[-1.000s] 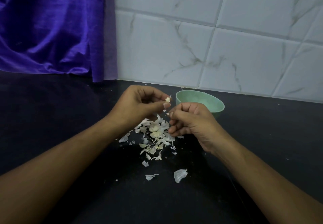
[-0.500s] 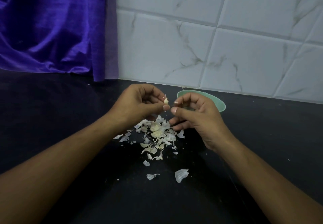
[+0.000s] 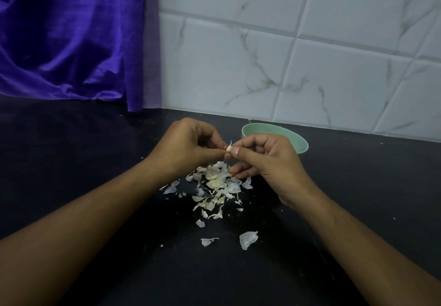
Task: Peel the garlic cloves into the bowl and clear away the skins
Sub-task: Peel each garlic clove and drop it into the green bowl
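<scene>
My right grip (image 3: 269, 162) has come up from beside the skins (image 3: 217, 184), where it hung a second ago, and now meets my left grip (image 3: 188, 148) in the air above the heap. Both now pinch the same clove (image 3: 229, 148). The left holds it between thumb and fingertips, and the right thumb and forefinger close on its right end, where a wisp of skin stands up. I take this to mean I am setting up to pull off another strip, so this clove is not yet bare and not yet ready to drop. It hangs over the middle of the counter (image 3: 95, 162), just short of the bowl (image 3: 301, 144), which stands behind my right grip near the counter's far edge by the wall. By count there are one clove in hand, one bowl and one loose heap of skins under my grips. Two larger flakes lie apart toward the near edge, with several small scraps between them and the heap. A few yellowish lumps in the heap may be cloves or thick skins, and I cannot tell which. The bowl's inside is hidden from me. The skins still have to be cleared.
</scene>
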